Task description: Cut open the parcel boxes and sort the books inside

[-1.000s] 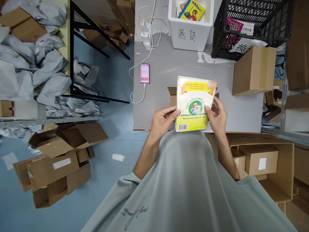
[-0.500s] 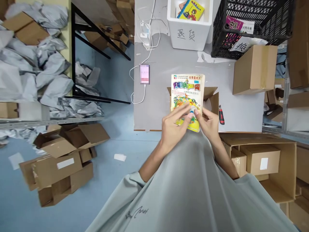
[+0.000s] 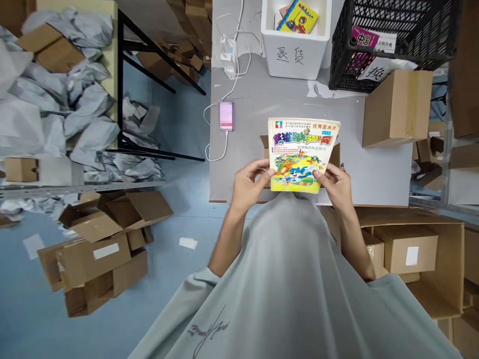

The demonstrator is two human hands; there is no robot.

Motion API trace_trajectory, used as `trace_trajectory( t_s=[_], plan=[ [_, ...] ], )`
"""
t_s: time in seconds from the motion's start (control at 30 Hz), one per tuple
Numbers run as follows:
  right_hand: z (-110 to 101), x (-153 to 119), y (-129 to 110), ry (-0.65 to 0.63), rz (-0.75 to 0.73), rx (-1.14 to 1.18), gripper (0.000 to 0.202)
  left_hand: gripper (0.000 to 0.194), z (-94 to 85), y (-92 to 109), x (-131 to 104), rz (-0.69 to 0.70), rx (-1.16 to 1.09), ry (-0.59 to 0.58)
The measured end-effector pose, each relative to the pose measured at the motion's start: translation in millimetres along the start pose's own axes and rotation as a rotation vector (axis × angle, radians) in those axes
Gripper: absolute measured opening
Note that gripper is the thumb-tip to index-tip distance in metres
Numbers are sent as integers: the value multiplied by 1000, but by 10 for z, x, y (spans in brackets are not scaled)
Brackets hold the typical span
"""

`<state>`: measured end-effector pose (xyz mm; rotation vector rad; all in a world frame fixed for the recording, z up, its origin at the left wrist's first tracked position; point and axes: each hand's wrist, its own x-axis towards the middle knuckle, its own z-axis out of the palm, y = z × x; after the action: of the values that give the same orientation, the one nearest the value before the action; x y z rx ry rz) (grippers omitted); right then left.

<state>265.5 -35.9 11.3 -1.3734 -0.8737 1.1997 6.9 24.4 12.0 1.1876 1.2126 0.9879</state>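
A children's book (image 3: 299,154) with a bright cartoon cover faces me, held up between both hands. My left hand (image 3: 251,183) grips its left edge, thumb on the cover and fingers behind. On the lower right edge, my right hand (image 3: 335,185) holds it the same way. Behind the book, mostly hidden, is an open cardboard box (image 3: 334,153) on the grey table (image 3: 247,172). A red-and-black box cutter (image 3: 343,168) shows only a small part beside my right hand.
At the table's back stand a white bin (image 3: 295,57) with books and a black crate (image 3: 342,60) with magazines. A closed carton (image 3: 398,109) sits at the right. A phone (image 3: 226,116) on a cable lies left. Cartons (image 3: 108,254) are piled on the floor.
My left hand has moved off the cover's middle to the left edge. The book now faces me more squarely and appears wider. My right hand has shifted slightly right, covering much of the box cutter.
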Motion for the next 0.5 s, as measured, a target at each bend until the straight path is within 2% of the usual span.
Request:
trace_trajectory(
  t_s=[0.13,0.23,0.37,0.43,0.5],
  plan=[
    [-55,47,-81,29,-209,-169,31,38,-30,142,28,267,205,13],
    [-84,49,-124,8,-314,-200,23,30,-46,240,27,391,288,-18],
    [-134,4,-117,-13,-340,-215,20,28,-44,217,-21,445,318,-21],
    [-165,-42,-104,-38,-315,-210,28,28,-42,161,-48,420,271,-7],
    [-188,-90,-95,-21,-250,-210,39,40,-42,112,-60,358,200,54]
  ],
)
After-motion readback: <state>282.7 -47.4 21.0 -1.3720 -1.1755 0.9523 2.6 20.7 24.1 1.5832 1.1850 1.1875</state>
